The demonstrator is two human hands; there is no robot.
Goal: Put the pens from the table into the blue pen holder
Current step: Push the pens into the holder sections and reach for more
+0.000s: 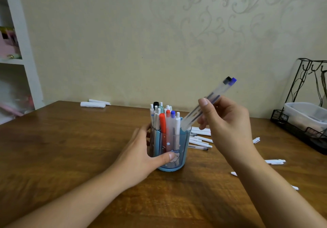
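The blue pen holder (178, 150) stands mid-table, packed with several upright pens (165, 119), white, red and blue-capped. My left hand (139, 157) grips the holder's left side, thumb across its front. My right hand (228, 121) holds two clear pens (208, 104), one black-capped and one blue-capped, tilted with their lower ends at the holder's right rim. Several white and clear pens (200, 139) lie on the wooden table (70, 148) behind and to the right of the holder, partly hidden by my right hand.
More loose white pens (275, 161) lie scattered at the right beside my forearm. A black wire rack (300, 121) holding a clear plastic box sits at the right edge. Rolled white paper (93, 104) lies at the far edge by the wall. A white shelf (23, 50) stands left.
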